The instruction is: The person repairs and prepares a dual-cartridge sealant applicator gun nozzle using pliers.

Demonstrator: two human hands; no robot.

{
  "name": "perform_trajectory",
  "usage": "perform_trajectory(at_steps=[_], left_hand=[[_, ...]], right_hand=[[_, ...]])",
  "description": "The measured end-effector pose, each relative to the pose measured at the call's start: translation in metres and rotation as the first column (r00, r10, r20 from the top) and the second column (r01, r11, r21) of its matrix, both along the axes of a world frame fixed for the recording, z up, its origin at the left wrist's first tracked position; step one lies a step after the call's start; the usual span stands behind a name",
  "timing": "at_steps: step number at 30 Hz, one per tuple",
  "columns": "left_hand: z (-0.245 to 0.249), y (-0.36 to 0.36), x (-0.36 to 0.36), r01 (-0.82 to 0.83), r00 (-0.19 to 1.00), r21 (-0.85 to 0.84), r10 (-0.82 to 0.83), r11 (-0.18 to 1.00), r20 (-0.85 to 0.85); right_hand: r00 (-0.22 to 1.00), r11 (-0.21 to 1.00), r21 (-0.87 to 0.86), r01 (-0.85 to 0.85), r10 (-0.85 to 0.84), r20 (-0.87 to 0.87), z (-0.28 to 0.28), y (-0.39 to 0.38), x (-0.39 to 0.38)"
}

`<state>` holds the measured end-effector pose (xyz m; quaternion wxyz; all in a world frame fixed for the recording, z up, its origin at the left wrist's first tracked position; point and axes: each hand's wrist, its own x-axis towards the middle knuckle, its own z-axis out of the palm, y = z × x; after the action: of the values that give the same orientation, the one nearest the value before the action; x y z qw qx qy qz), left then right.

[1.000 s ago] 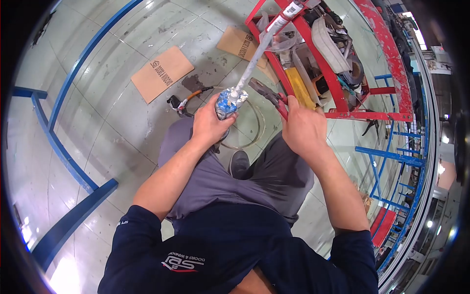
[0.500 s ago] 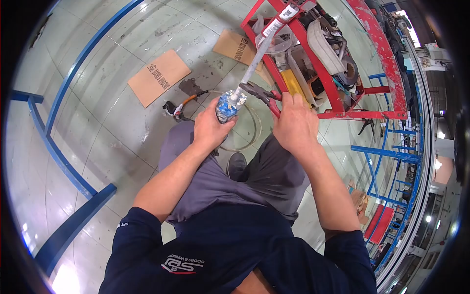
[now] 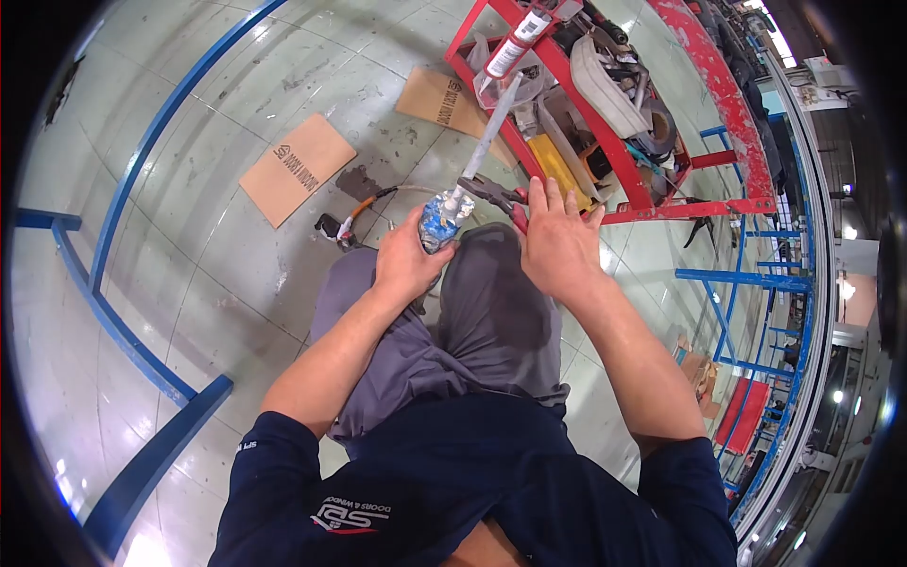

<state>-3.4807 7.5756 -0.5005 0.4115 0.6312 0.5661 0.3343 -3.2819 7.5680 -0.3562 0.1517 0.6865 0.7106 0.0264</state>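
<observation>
My left hand (image 3: 408,260) is wrapped round the blue barrel of a sealant gun (image 3: 436,231), whose front end is smeared with white residue. A long whitish nozzle (image 3: 489,137) points up and away from it. Pliers (image 3: 488,192) with red handles have their jaws at the nozzle's base. My right hand (image 3: 565,241) has the plier handles against its palm side, the fingers stretched past them; its exact grip is partly hidden.
A red metal cart (image 3: 619,123) with tools stands front right, a sealant cartridge (image 3: 518,42) at its top. Cardboard pieces (image 3: 298,168) and a hose with an orange part (image 3: 361,206) lie on the tiles. Blue frame bars (image 3: 123,194) curve along the left.
My right fingers have straightened from their curl around the plier handles. My right knee has swung inward, covering the shoe and the hose loop. The gun has shifted slightly down and left.
</observation>
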Motion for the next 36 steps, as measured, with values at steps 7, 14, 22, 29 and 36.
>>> perform_trajectory(at_steps=[7, 14, 22, 29, 36], left_hand=[[0.017, -0.006, -0.001, 0.087, 0.995, -0.099, -0.092, 0.991, -0.044], [0.017, -0.009, -0.001, 0.105, 0.989, -0.102, -0.114, 0.989, -0.089], [0.019, -0.012, 0.004, 0.139, 0.985, -0.102, -0.148, 0.985, -0.091], [0.014, -0.011, 0.0, 0.164, 0.982, -0.084, -0.17, 0.983, -0.083], [0.016, -0.009, -0.026, 0.259, 0.962, -0.12, -0.267, 0.958, -0.051]], right_hand=[[1.0, 0.997, -0.082, -0.006, 0.004, -0.031, 0.003, 0.006, 0.015], [0.969, 0.998, 0.05, 0.036, -0.023, -0.245, -0.026, 0.006, 0.037], [0.933, 0.995, 0.045, -0.084, 0.094, -0.348, -0.028, 0.011, 0.057], [0.947, 0.992, -0.081, -0.101, 0.07, -0.312, -0.017, 0.021, 0.049], [0.851, 0.932, 0.016, -0.362, 0.337, -0.403, -0.029, 0.047, 0.058]])
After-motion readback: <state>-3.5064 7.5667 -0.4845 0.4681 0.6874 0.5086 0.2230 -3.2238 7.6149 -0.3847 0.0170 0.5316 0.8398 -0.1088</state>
